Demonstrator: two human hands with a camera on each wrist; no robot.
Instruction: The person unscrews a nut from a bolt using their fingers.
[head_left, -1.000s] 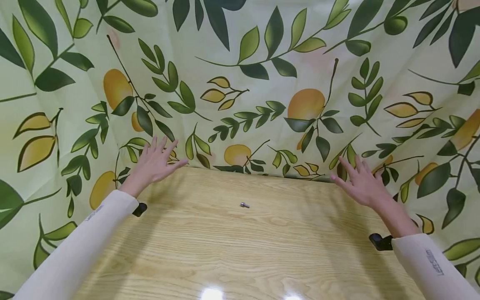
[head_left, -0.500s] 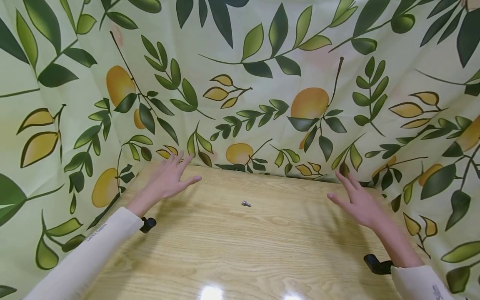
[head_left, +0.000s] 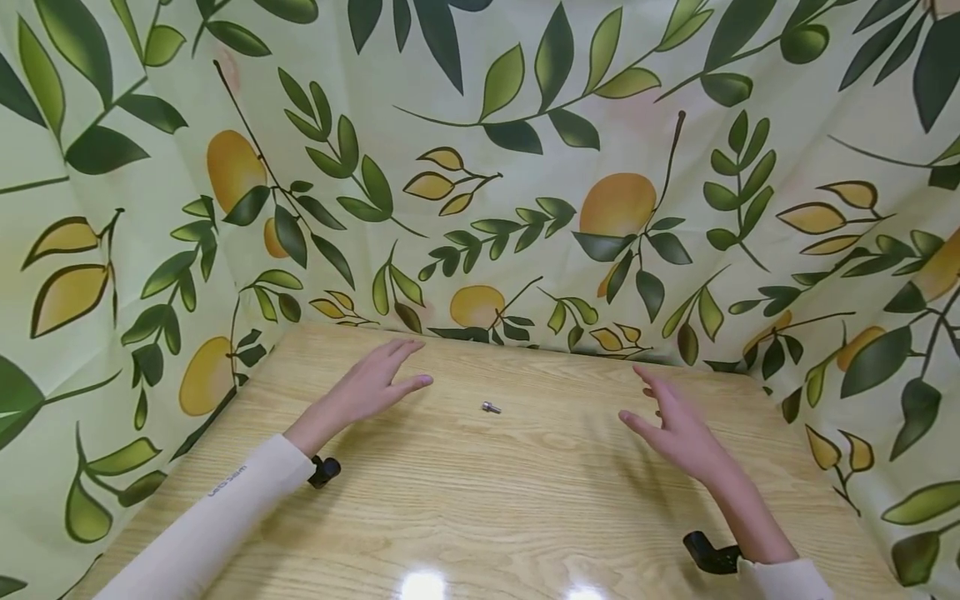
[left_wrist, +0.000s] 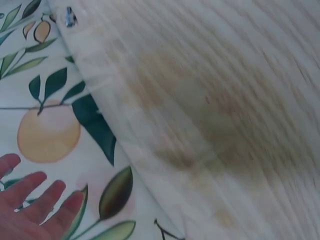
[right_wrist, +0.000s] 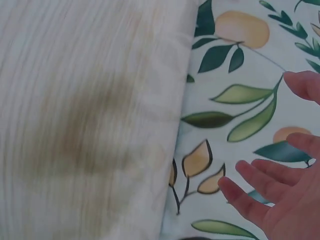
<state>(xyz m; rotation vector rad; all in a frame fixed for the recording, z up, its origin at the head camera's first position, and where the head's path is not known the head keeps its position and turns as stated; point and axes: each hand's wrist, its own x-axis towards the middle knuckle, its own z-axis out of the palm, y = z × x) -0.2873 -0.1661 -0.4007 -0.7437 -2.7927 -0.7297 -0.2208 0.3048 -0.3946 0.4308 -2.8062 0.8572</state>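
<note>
A small silver screw lies on its side on the wooden table, between the two hands and apart from both. In the head view my left hand hovers over the table left of the screw, fingers extended and thumb spread, holding nothing. To the right of the screw my right hand is held above the wood, its fingers loosely extended, also with nothing in it. The screw shows near the upper left corner of the left wrist view, with the left hand's fingers low at the left. Spread right fingers appear in the right wrist view.
A cloth printed with leaves and fruit rises behind the light wood table and along both sides. Dark wrist-worn devices sit under the left cuff and the right cuff. Two bright reflections lie at the table's front.
Both hands have come down from near the back cloth and moved inward toward the screw, the left going right and the right going left. The screw stays where it lies.
</note>
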